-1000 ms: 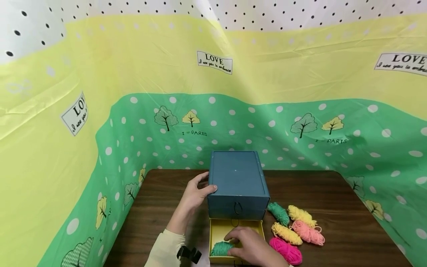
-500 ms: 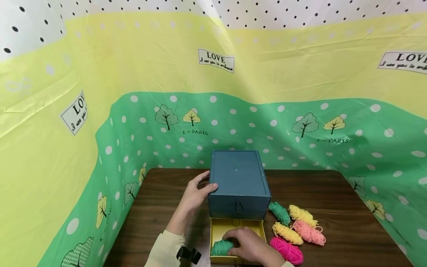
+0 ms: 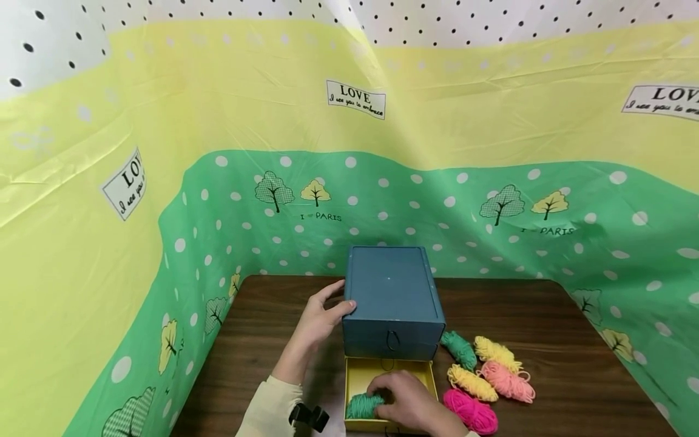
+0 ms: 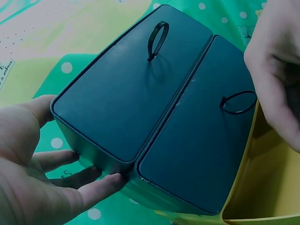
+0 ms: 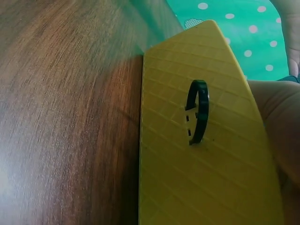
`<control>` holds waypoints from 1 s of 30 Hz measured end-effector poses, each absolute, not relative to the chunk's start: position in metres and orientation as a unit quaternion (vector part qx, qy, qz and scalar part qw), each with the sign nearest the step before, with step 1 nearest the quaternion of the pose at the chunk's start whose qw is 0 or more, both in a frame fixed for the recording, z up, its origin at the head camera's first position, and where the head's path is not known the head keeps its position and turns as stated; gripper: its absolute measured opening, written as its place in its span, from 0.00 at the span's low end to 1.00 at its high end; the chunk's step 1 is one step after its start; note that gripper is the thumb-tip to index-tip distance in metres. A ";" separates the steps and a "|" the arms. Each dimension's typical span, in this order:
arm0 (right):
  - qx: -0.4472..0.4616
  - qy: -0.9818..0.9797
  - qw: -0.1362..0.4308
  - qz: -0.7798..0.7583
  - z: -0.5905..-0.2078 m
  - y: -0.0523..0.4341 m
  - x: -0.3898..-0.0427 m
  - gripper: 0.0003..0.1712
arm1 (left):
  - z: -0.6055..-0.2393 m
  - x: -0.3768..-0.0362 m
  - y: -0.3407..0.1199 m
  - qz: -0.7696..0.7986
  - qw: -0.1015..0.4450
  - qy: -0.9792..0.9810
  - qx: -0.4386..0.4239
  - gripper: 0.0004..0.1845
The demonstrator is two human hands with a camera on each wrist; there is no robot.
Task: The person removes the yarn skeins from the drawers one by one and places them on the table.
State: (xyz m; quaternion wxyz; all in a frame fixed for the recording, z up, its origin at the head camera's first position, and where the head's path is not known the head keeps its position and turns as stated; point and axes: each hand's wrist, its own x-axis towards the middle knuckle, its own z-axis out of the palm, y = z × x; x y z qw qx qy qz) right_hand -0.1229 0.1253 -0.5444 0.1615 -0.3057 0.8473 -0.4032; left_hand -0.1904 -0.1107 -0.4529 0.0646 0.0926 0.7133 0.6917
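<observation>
In the drawer my right hand still seems to grip the same green yarn, left hand bracing the box.

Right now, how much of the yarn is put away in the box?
The yellow drawer is already pulled open. In hand: the right hand sets one green yarn bundle inside while the left hand steadies the blue box. Left: five bundles on the table.
</observation>
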 end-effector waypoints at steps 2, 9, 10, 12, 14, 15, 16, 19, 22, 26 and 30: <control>-0.306 0.846 0.156 -0.407 -0.543 0.127 -0.122 0.10 | -0.453 -0.191 -0.111 0.695 0.066 0.710 0.092 0.34; -0.316 0.844 0.133 -0.413 -0.536 0.133 -0.116 0.10 | -0.452 -0.189 -0.112 0.695 0.071 0.710 0.088 0.35; -0.318 0.845 0.127 -0.411 -0.536 0.134 -0.116 0.09 | -0.451 -0.189 -0.112 0.695 0.071 0.710 0.090 0.35; -0.324 0.846 0.114 -0.407 -0.534 0.135 -0.114 0.09 | -0.452 -0.189 -0.112 0.694 0.070 0.710 0.094 0.35; -0.331 0.847 0.099 -0.404 -0.532 0.137 -0.112 0.09 | -0.452 -0.190 -0.111 0.695 0.069 0.710 0.093 0.35; -0.334 0.848 0.093 -0.402 -0.532 0.138 -0.112 0.09 | -0.452 -0.190 -0.111 0.696 0.069 0.709 0.093 0.35; -0.335 0.847 0.090 -0.403 -0.531 0.139 -0.111 0.09 | -0.453 -0.190 -0.111 0.695 0.068 0.710 0.092 0.34; -0.339 0.846 0.083 -0.402 -0.529 0.142 -0.109 0.09 | -0.453 -0.191 -0.111 0.699 0.070 0.706 0.087 0.34; -0.347 0.842 0.076 -0.406 -0.526 0.146 -0.107 0.09 | -0.454 -0.191 -0.111 0.697 0.070 0.707 0.091 0.34; -0.358 0.832 0.063 -0.419 -0.520 0.152 -0.104 0.09 | -0.454 -0.190 -0.111 0.693 0.070 0.711 0.093 0.34; -0.364 0.827 0.045 -0.426 -0.514 0.156 -0.100 0.09 | -0.452 -0.190 -0.111 0.694 0.068 0.711 0.092 0.34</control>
